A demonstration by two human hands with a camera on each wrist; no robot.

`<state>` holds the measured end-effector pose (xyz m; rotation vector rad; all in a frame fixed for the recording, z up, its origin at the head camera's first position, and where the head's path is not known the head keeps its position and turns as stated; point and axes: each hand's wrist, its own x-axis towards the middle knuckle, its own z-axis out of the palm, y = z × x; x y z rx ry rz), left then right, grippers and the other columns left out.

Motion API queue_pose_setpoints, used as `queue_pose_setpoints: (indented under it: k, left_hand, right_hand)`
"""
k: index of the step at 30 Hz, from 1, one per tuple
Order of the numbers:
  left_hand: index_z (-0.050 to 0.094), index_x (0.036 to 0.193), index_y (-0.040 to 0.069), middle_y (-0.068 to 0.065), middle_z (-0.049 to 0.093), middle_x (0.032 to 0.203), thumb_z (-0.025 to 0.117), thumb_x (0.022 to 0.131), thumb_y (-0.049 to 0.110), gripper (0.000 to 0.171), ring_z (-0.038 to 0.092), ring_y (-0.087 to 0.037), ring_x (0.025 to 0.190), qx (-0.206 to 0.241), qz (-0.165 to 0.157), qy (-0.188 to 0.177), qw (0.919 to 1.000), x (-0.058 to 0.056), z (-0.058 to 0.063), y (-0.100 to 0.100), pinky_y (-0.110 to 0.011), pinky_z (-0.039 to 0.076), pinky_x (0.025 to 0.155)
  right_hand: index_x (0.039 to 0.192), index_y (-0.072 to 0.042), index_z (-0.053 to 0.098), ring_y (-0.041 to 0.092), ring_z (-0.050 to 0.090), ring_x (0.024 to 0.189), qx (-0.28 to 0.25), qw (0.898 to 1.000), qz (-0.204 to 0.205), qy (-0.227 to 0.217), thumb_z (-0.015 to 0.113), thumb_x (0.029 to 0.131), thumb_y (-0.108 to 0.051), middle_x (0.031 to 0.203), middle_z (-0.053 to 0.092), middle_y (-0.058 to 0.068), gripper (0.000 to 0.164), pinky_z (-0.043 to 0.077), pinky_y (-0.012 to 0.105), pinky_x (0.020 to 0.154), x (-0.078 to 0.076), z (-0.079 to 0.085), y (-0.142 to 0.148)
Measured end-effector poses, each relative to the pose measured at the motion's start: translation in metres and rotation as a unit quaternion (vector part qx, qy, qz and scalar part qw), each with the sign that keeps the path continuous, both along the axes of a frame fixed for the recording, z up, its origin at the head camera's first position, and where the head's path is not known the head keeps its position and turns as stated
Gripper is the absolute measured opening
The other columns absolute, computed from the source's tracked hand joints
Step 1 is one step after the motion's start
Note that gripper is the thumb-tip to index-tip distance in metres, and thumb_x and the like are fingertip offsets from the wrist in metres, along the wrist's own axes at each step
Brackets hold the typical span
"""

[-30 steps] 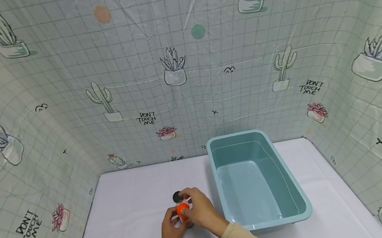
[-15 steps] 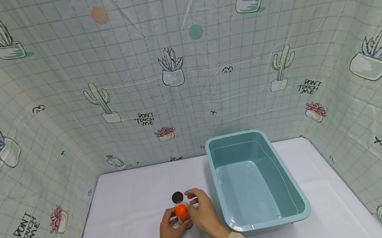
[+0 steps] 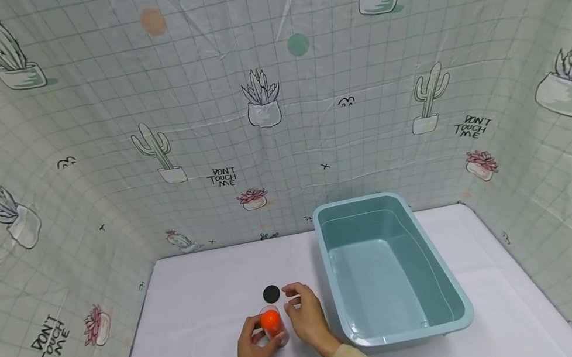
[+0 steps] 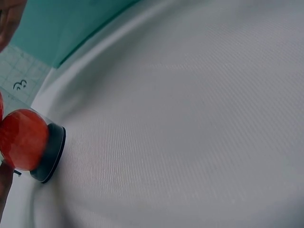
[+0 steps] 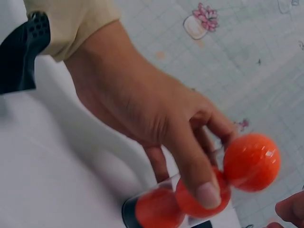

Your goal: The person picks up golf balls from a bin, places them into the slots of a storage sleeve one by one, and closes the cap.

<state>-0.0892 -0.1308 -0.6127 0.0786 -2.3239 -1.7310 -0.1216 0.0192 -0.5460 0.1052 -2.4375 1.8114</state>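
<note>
My left hand (image 3: 255,350) grips a clear tube (image 3: 284,339) with a dark base, its thumb across the side in the right wrist view. Orange balls show in the tube, one ball (image 5: 159,209) down by the base and another (image 5: 223,199) behind the thumb. A third orange ball (image 5: 251,162) sits at the tube's mouth, protruding from it. Just right of the tube, my right hand (image 3: 307,317) hovers with fingers bent loosely apart and nothing between them. A round black lid (image 3: 271,294) lies flat on the table behind the tube.
A light blue plastic basin (image 3: 329,279) stands on the white-covered table (image 3: 200,306), right of my hands. Cactus-print cloth (image 3: 205,123) hangs behind and at both sides.
My right hand has let go of the top orange ball and drawn a little to the right. The left hand keeps its grip on the tube, and the black lid has come into full view.
</note>
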Motion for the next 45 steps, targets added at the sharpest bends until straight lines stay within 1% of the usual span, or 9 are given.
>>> queue_pose_setpoints:
  k: [4, 7, 13, 21, 28, 31, 34, 40, 45]
  left_hand:
    - [0.069, 0.112, 0.002, -0.004, 0.066, 0.107, 0.094, 0.074, 0.0, 0.045, 0.059, -0.001, 0.102, 0.001, 0.002, 0.004, 1.0, 0.002, 0.0, -0.003, -0.02, 0.058, 0.089]
    - [0.069, 0.112, 0.003, -0.003, 0.066, 0.108, 0.093, 0.075, 0.001, 0.044, 0.058, 0.0, 0.103, -0.001, 0.004, -0.009, 1.0, 0.003, 0.001, -0.005, -0.019, 0.057, 0.09]
    - [0.069, 0.111, 0.002, -0.002, 0.065, 0.107, 0.093, 0.075, 0.002, 0.043, 0.058, -0.001, 0.102, -0.008, 0.009, 0.007, 0.9999, 0.007, -0.002, -0.008, -0.02, 0.058, 0.088]
    - [0.068, 0.111, 0.002, -0.001, 0.065, 0.107, 0.093, 0.076, 0.001, 0.042, 0.058, 0.001, 0.102, 0.006, 0.009, 0.005, 0.9999, 0.008, -0.003, -0.009, -0.017, 0.057, 0.09]
    - [0.068, 0.11, 0.0, 0.0, 0.065, 0.107, 0.092, 0.075, -0.003, 0.043, 0.058, 0.002, 0.102, 0.022, 0.008, 0.019, 0.9996, 0.008, -0.003, -0.008, -0.016, 0.057, 0.088]
    - [0.068, 0.111, 0.0, 0.0, 0.065, 0.107, 0.092, 0.075, -0.003, 0.043, 0.058, 0.001, 0.102, 0.03, 0.007, 0.013, 0.9994, 0.008, -0.001, -0.008, -0.017, 0.056, 0.089]
    - [0.068, 0.111, 0.0, -0.002, 0.065, 0.107, 0.092, 0.076, -0.002, 0.043, 0.058, 0.0, 0.102, 0.031, 0.007, -0.004, 0.9995, 0.007, -0.001, -0.009, -0.016, 0.056, 0.091]
    - [0.068, 0.113, 0.001, -0.006, 0.066, 0.111, 0.092, 0.077, 0.002, 0.043, 0.059, -0.004, 0.104, 0.022, 0.006, -0.042, 0.9989, 0.006, -0.001, -0.01, -0.018, 0.056, 0.094]
    - [0.066, 0.113, 0.0, -0.008, 0.066, 0.112, 0.092, 0.078, 0.002, 0.043, 0.06, -0.006, 0.105, 0.018, 0.004, -0.048, 0.9987, 0.006, 0.0, -0.011, -0.018, 0.056, 0.094]
  right_hand:
    - [0.114, 0.002, 0.068, 0.028, 0.067, 0.091, 0.005, 1.0, 0.003, 0.003, 0.072, 0.087, 0.014, 0.108, 0.067, 0.014, 0.029, 0.058, 0.029, 0.077, -0.007, -0.011, -0.004]
    - [0.114, 0.003, 0.068, 0.029, 0.067, 0.09, 0.011, 1.0, 0.005, 0.009, 0.073, 0.085, 0.014, 0.108, 0.068, 0.015, 0.031, 0.059, 0.03, 0.077, -0.013, -0.019, -0.006]
    - [0.115, 0.004, 0.067, 0.033, 0.067, 0.093, 0.021, 1.0, 0.011, 0.013, 0.075, 0.08, 0.017, 0.111, 0.068, 0.018, 0.038, 0.06, 0.033, 0.078, -0.025, -0.035, -0.012]
    - [0.118, 0.006, 0.066, 0.039, 0.067, 0.1, 0.016, 0.999, 0.032, 0.023, 0.073, 0.076, 0.022, 0.117, 0.066, 0.024, 0.046, 0.063, 0.049, 0.087, -0.04, -0.05, -0.016]
    - [0.121, 0.005, 0.064, 0.041, 0.067, 0.106, 0.033, 0.998, 0.048, 0.023, 0.073, 0.075, 0.024, 0.122, 0.065, 0.024, 0.05, 0.063, 0.047, 0.089, -0.049, -0.061, -0.019]
    - [0.121, 0.006, 0.064, 0.042, 0.066, 0.106, 0.04, 0.997, 0.058, 0.033, 0.073, 0.075, 0.023, 0.122, 0.065, 0.025, 0.05, 0.062, 0.048, 0.09, -0.052, -0.063, -0.021]
    - [0.122, 0.008, 0.064, 0.043, 0.066, 0.107, 0.048, 0.996, 0.069, 0.039, 0.072, 0.075, 0.023, 0.122, 0.064, 0.026, 0.05, 0.061, 0.049, 0.091, -0.055, -0.066, -0.022]
    - [0.123, 0.007, 0.064, 0.04, 0.066, 0.105, 0.085, 0.993, 0.077, 0.04, 0.074, 0.075, 0.022, 0.121, 0.065, 0.025, 0.051, 0.061, 0.05, 0.092, -0.058, -0.073, -0.025]
    - [0.123, 0.008, 0.066, 0.042, 0.066, 0.112, 0.107, 0.989, 0.082, 0.065, 0.075, 0.075, 0.02, 0.123, 0.067, 0.026, 0.05, 0.055, 0.055, 0.103, -0.063, -0.077, -0.028]
